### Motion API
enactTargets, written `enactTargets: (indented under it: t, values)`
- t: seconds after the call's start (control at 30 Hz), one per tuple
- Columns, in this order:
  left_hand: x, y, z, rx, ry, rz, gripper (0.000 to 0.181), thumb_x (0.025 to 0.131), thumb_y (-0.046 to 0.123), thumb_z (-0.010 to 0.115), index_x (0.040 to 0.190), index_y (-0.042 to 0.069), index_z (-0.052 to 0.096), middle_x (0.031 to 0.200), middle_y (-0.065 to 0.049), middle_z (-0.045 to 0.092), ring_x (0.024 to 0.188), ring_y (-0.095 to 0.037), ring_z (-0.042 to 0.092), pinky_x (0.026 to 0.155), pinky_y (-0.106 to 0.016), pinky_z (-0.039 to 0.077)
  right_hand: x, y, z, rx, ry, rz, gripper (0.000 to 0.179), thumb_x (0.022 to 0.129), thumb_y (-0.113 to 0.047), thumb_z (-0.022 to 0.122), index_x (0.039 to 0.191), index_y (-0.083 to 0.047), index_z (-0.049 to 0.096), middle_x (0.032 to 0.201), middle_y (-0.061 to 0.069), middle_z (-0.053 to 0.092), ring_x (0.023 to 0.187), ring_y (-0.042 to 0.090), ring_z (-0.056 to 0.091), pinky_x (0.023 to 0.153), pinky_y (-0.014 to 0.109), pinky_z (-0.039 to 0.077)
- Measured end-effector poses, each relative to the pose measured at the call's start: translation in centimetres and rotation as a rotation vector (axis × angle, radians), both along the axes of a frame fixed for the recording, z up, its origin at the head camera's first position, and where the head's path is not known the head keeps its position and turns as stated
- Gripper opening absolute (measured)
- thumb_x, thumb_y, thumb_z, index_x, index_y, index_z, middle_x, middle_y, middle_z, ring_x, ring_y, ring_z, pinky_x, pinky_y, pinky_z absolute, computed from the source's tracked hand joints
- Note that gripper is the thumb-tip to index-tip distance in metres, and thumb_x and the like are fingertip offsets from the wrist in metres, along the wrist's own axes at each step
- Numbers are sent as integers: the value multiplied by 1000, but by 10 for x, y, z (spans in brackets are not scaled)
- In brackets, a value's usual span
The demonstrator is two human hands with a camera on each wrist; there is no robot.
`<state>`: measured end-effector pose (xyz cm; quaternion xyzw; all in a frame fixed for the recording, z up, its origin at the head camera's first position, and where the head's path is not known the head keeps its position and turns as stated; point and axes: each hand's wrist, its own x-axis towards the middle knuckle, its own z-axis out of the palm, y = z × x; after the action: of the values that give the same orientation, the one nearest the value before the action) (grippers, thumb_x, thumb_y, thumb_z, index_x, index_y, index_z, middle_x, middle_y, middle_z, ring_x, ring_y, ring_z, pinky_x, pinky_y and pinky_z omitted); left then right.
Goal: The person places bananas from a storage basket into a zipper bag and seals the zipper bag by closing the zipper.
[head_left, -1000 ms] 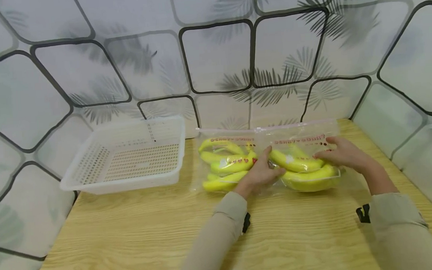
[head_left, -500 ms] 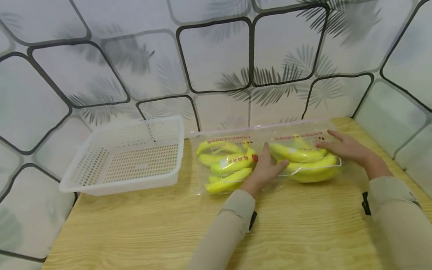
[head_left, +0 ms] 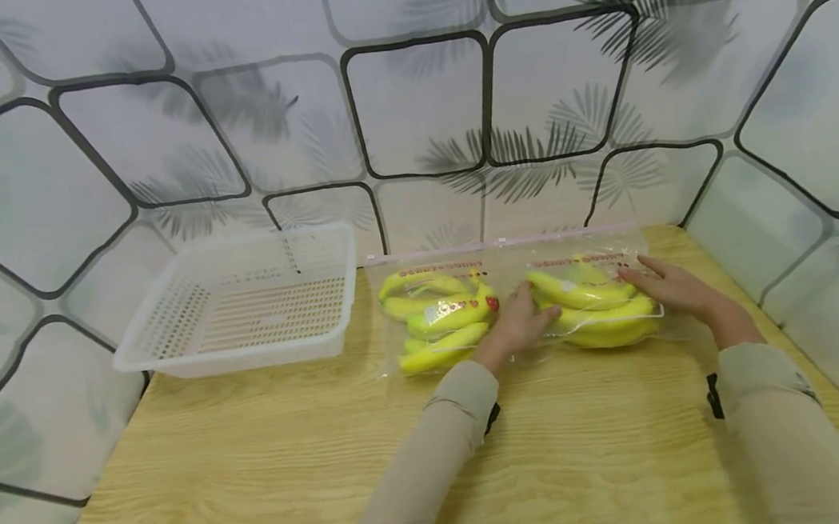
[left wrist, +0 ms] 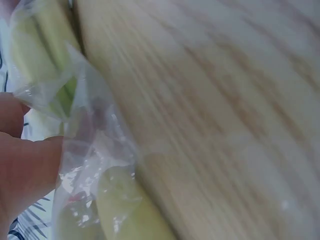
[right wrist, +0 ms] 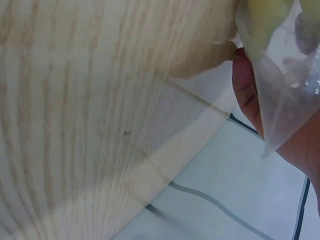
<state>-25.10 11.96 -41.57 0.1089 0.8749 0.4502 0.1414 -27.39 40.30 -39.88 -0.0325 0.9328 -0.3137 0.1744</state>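
Two clear zip bags of yellow bananas lie side by side on the wooden table. My left hand (head_left: 517, 325) is at the seam between them, its fingers spread and its thumb at the left side of the right bag (head_left: 596, 315). In the left wrist view my thumb (left wrist: 35, 160) touches the crinkled film. At the opposite end, my right hand (head_left: 684, 286) rests along the right bag's side, fingertips over its printed upper corner. Seen from the right wrist, the fingers (right wrist: 244, 82) lie against the film, partly hidden by the bag's corner. The left bag (head_left: 437, 317) lies flat.
A white perforated plastic basket (head_left: 250, 320) stands at the back left of the table (head_left: 280, 455). Patterned cloth walls (head_left: 417, 110) rise close behind the bags and along both sides.
The right bag has shifted slightly back, toward the wall, and both hands have moved with it. The left bag has moved a little to the left. The basket stays put.
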Motion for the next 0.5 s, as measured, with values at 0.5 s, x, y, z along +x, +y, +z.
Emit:
enactTargets:
  t: [0.5]
  values:
    - [1,-37,28,-271,208,-156,64,105,27,47,159,12,17,163,-19,16,147,-40,24,113,-48,35,-2,-9,6,72,279,-8,77,106,-52,17,155,3,-6,151,46,1,136,67,2,105,78,5]
